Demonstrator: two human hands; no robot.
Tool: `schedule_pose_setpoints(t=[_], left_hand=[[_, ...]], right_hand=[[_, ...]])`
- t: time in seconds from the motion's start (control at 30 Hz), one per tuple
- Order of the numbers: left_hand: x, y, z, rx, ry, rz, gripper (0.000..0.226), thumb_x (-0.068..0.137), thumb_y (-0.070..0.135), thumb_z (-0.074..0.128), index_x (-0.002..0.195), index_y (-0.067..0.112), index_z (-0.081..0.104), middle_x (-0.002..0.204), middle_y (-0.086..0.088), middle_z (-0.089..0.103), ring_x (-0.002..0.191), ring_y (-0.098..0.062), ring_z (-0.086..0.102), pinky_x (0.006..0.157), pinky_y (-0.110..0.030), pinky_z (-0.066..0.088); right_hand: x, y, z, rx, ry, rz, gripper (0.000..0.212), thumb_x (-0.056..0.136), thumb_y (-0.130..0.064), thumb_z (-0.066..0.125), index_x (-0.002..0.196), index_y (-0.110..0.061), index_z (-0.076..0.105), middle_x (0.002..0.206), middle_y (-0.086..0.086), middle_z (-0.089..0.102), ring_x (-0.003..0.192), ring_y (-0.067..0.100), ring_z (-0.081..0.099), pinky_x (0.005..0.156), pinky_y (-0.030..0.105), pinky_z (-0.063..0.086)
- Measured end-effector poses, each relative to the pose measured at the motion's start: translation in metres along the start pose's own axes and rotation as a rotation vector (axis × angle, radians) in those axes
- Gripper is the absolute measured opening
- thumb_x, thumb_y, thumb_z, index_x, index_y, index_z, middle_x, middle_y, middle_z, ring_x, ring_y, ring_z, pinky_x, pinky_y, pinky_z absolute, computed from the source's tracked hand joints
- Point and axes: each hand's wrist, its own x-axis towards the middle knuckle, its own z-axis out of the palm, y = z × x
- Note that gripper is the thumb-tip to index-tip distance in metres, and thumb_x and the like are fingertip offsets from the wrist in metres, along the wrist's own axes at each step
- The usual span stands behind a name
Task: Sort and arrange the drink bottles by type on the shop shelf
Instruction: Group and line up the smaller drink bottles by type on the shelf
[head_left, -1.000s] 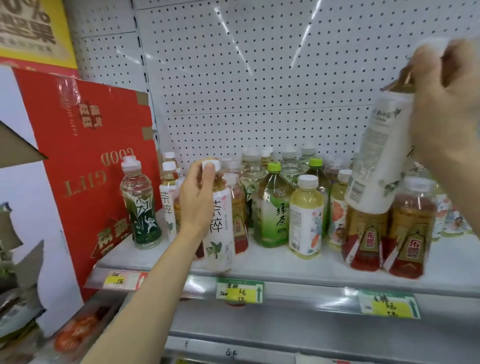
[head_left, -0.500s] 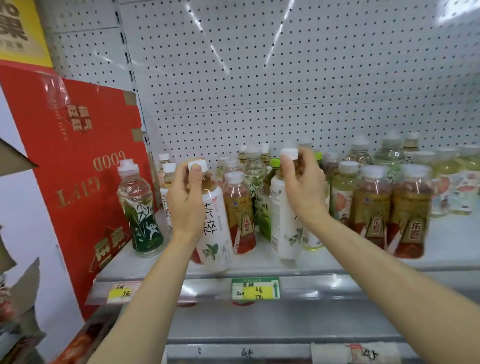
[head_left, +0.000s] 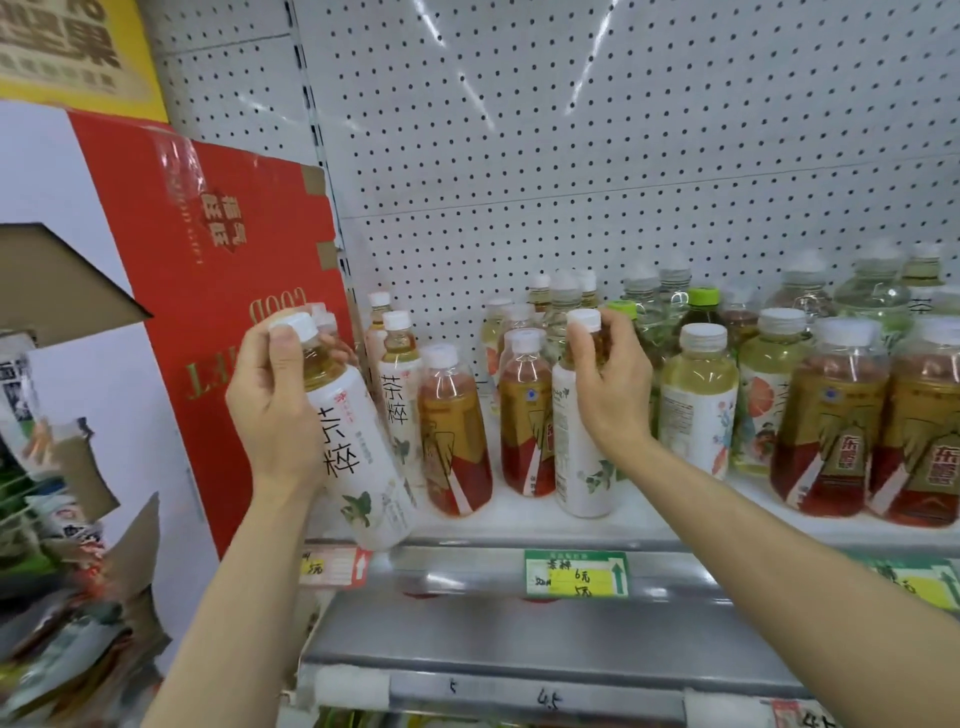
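My left hand grips a white-labelled tea bottle by its neck and holds it tilted, its base just past the shelf's front edge at the left. My right hand holds the cap and neck of a second white-labelled tea bottle, which stands upright on the shelf. Between the two stand red-and-gold tea bottles. A third white-labelled bottle stands behind the tilted one. Two more red-and-gold bottles stand at the right.
A red cardboard box leans against the shelf's left end. Pale yellow fruit-tea bottles and green-capped bottles crowd the back and right. Pegboard forms the back wall. Price tags line the shelf rail. Packaged goods lie at lower left.
The left-hand bottle has been lifted off the shelf and moved left, now tilted. The right-hand bottle has been set upright on the shelf, the hand still on its cap.
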Motion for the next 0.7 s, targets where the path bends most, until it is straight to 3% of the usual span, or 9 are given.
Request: schedule_pose_setpoints(t=[0.07, 0.13, 0.27, 0.33, 0.43, 0.5, 0.6, 0.7], left_hand=[[-0.001, -0.006, -0.007, 0.005, 0.004, -0.023, 0.021, 0.105, 0.036, 0.044, 0.099, 0.036, 0.064, 0.090, 0.007, 0.065, 0.084, -0.014, 0.061, 0.073, -0.037, 0.050], [-0.004, -0.010, -0.011, 0.005, 0.008, -0.045, 0.021, 0.107, 0.031, 0.044, 0.105, 0.029, 0.064, 0.091, 0.006, 0.066, 0.082, -0.008, 0.062, 0.072, -0.027, 0.052], [-0.008, -0.016, -0.011, 0.004, 0.002, -0.069, 0.022, 0.108, 0.025, 0.043, 0.111, 0.016, 0.063, 0.088, 0.012, 0.066, 0.077, 0.002, 0.062, 0.069, -0.019, 0.050], [-0.007, -0.018, -0.007, 0.002, -0.008, -0.070, 0.023, 0.108, 0.021, 0.042, 0.113, 0.010, 0.062, 0.083, 0.016, 0.068, 0.075, 0.006, 0.062, 0.068, -0.015, 0.049], [-0.005, -0.016, 0.001, -0.002, -0.023, -0.055, 0.023, 0.108, 0.016, 0.041, 0.114, 0.005, 0.061, 0.079, 0.027, 0.068, 0.072, 0.009, 0.063, 0.066, -0.009, 0.048], [-0.004, -0.017, 0.003, -0.005, -0.025, -0.039, 0.022, 0.108, 0.018, 0.042, 0.113, 0.010, 0.061, 0.081, 0.023, 0.069, 0.073, 0.007, 0.064, 0.069, -0.012, 0.050], [0.000, -0.023, 0.003, 0.001, -0.031, -0.032, 0.026, 0.107, 0.026, 0.043, 0.115, 0.012, 0.063, 0.092, 0.008, 0.069, 0.080, -0.003, 0.066, 0.077, -0.030, 0.056], [0.000, -0.032, 0.004, 0.038, -0.033, -0.030, 0.036, 0.104, 0.037, 0.043, 0.117, 0.011, 0.065, 0.100, -0.006, 0.071, 0.089, -0.019, 0.068, 0.084, -0.048, 0.056]], right_hand=[[0.000, 0.001, -0.001, 0.000, -0.014, 0.017, 0.023, 0.101, -0.029, 0.050, 0.115, -0.012, 0.055, 0.100, -0.004, 0.061, 0.090, 0.010, 0.057, 0.076, 0.027, 0.046], [0.000, 0.002, -0.001, -0.055, -0.008, -0.005, 0.029, 0.101, -0.029, 0.049, 0.123, -0.009, 0.052, 0.110, 0.002, 0.060, 0.100, 0.014, 0.055, 0.087, 0.036, 0.049], [0.000, -0.022, 0.010, -0.217, 0.048, -0.346, 0.048, 0.096, -0.027, 0.053, 0.135, 0.001, 0.047, 0.130, 0.017, 0.052, 0.123, 0.025, 0.043, 0.107, 0.036, 0.036], [-0.004, -0.047, 0.028, -0.229, -0.154, -0.433, 0.048, 0.097, -0.026, 0.054, 0.136, 0.000, 0.048, 0.133, 0.016, 0.052, 0.125, 0.024, 0.044, 0.107, 0.037, 0.039], [-0.016, -0.070, 0.060, -0.354, -0.540, -0.246, 0.063, 0.097, -0.038, 0.055, 0.148, -0.010, 0.031, 0.147, 0.009, 0.040, 0.135, 0.024, 0.036, 0.112, 0.039, 0.035], [-0.028, -0.068, 0.079, -0.406, -0.601, -0.157, 0.073, 0.092, -0.043, 0.061, 0.147, -0.011, 0.025, 0.150, 0.010, 0.028, 0.134, 0.030, 0.036, 0.111, 0.041, 0.036], [-0.043, -0.058, 0.091, -0.380, -0.551, -0.104, 0.074, 0.087, -0.034, 0.070, 0.142, -0.014, 0.024, 0.152, 0.013, 0.013, 0.129, 0.039, 0.039, 0.102, 0.046, 0.047], [-0.050, -0.054, 0.087, -0.275, -0.462, -0.124, 0.070, 0.089, -0.024, 0.069, 0.142, -0.020, 0.024, 0.148, 0.015, 0.020, 0.130, 0.034, 0.039, 0.103, 0.047, 0.047]])
